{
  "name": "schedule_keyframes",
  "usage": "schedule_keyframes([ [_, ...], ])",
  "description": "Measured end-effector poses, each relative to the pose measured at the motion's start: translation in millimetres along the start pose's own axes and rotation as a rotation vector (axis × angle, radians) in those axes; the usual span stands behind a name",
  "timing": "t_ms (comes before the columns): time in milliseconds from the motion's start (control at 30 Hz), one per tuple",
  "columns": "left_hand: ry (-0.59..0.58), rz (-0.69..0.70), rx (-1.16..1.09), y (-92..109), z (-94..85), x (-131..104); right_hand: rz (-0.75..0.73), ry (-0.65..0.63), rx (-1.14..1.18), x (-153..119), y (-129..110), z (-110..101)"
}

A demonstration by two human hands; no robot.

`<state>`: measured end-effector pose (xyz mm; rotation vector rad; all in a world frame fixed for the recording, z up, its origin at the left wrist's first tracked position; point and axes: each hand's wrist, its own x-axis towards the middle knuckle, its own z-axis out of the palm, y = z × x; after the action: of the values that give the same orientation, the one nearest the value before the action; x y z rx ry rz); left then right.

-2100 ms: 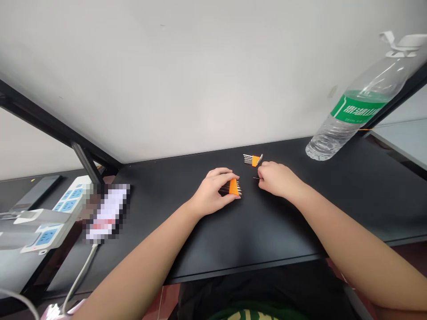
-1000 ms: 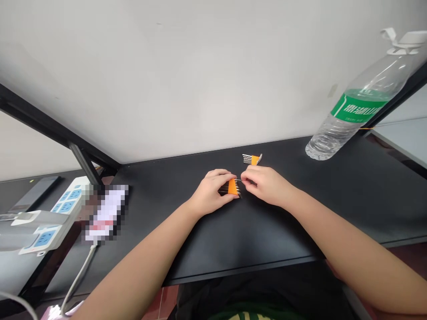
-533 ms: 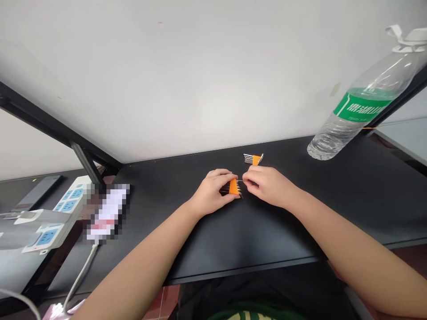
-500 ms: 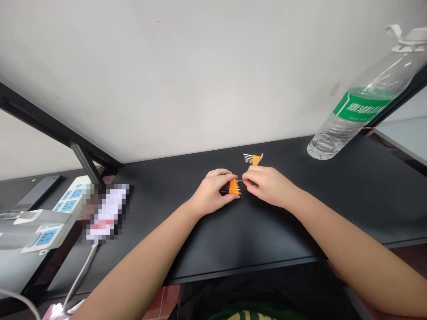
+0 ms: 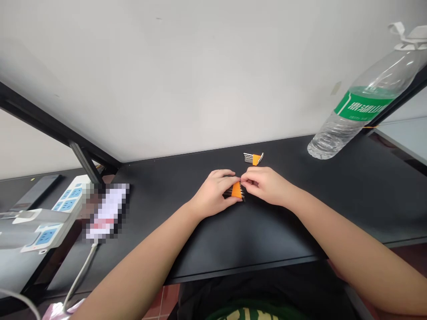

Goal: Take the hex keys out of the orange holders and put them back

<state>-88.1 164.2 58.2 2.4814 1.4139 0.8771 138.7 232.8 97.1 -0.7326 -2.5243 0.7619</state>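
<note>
My left hand (image 5: 215, 194) grips an orange hex key holder (image 5: 237, 190) between thumb and fingers, low over the black desk. Several dark metal hex keys stick out of both its sides, partly hidden by that hand. Right at the holder's far corner, my right hand (image 5: 263, 184) is closed in a pinch, its fingertips meeting the left fingers. The thin hex key in the pinch is almost wholly covered. Beyond my right hand lies a second orange holder (image 5: 256, 159) with several silvery hex keys, touched by neither hand.
A large water bottle (image 5: 353, 111) with a green label stands at the back right by the wall (image 5: 213, 80). On the left are a blurred-out phone-like object (image 5: 108, 211) with a white cable (image 5: 80, 275) and a power strip (image 5: 68, 204) with plugs. The black desk (image 5: 160, 200) ends near my body.
The gap between the holder and my right fingertips has closed, and the thin key seen between them is now covered. My left hand with the holder has shifted slightly right.
</note>
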Motion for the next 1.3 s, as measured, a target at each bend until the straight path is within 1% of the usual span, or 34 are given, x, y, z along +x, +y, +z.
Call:
schedule_keyframes([
  [100,0.019,-0.003,0.008,0,1.0,0,0.157,0.024,0.200,3,-2,3],
  [233,0.071,-0.097,-0.047,0,0.6,-1,0.344,0.009,0.575,5,1,7],
  [300,0.106,-0.135,-0.088,-1,-0.2,-1,0.382,0.018,0.717,5,5,9],
  [400,0.148,-0.135,-0.130,-1,-1.2,-1,0.383,0.062,0.853,5,10,14],
  [467,0.173,-0.112,-0.124,-1,-1.6,-1,0.375,0.088,0.861,4,11,17],
  [600,0.197,-0.049,-0.061,0,-2.3,-1,0.257,0.184,0.587,2,6,17],
  [667,0.201,-0.012,-0.044,0,-3.0,0,0.212,0.188,0.501,1,3,16],
  [767,0.192,0.030,-0.036,2,-4.5,1,0.212,0.164,0.463,2,1,15],
  [867,0.166,0.008,-0.051,4,-6.2,3,0.236,0.204,0.431,4,4,17],
  [967,0.125,-0.035,-0.093,6,-7.8,3,0.216,0.211,0.458,4,7,18],
  [1100,0.110,-0.055,-0.139,5,-8.5,3,0.164,0.104,0.571,4,6,17],
  [1200,0.128,-0.037,-0.148,4,-7.3,3,0.213,0.027,0.726,5,8,17],
  [1300,0.149,-0.015,-0.128,4,-5.8,2,0.322,-0.036,0.922,6,11,19],
])
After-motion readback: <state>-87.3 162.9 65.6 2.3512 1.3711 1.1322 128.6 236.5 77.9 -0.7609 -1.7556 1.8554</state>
